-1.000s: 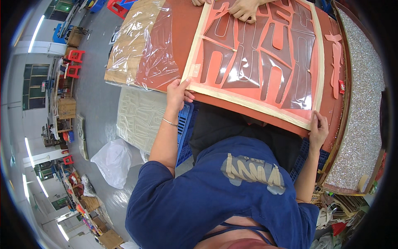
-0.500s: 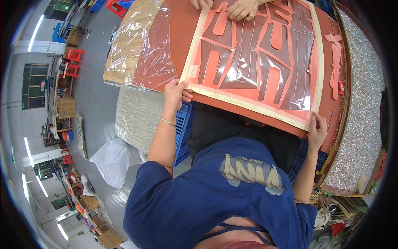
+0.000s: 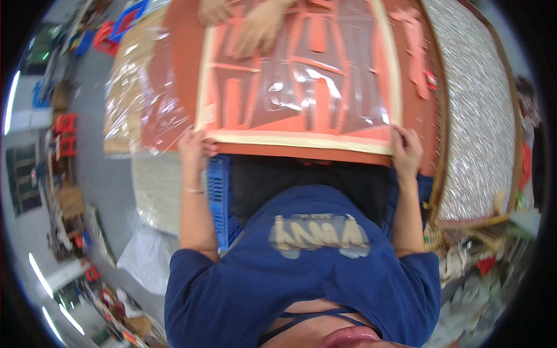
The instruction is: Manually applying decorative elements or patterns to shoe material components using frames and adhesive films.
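Observation:
A pink sheet (image 3: pixel 284 125) with long cut-out shapes and clear glossy film over it lies on a reddish-brown board (image 3: pixel 301 154). Cream tape (image 3: pixel 301 141) borders the sheet. At its near left corner my left hand (image 3: pixel 196 149) is closed on the taped edge, thumb on top. My right hand (image 3: pixel 408 148) pinches the near right corner. Another person's hand (image 3: pixel 260 29) reaches across the sheet's upper left, blurred, with their second hand (image 3: pixel 214 10) at the far left edge.
Clear plastic film (image 3: pixel 136 87) covers wood-coloured sheeting on the left. Pink offcuts (image 3: pixel 415 52) lie right of the sheet, beside a long glittery silver panel (image 3: pixel 473 110) with a brown frame. Below stand a blue crate (image 3: pixel 219 197) and a white plastic bag (image 3: pixel 146 258).
The view has turned, so the sheet now appears level and further left. Both my hands keep their hold on its corners. The other person's hand reaches further over the sheet toward me.

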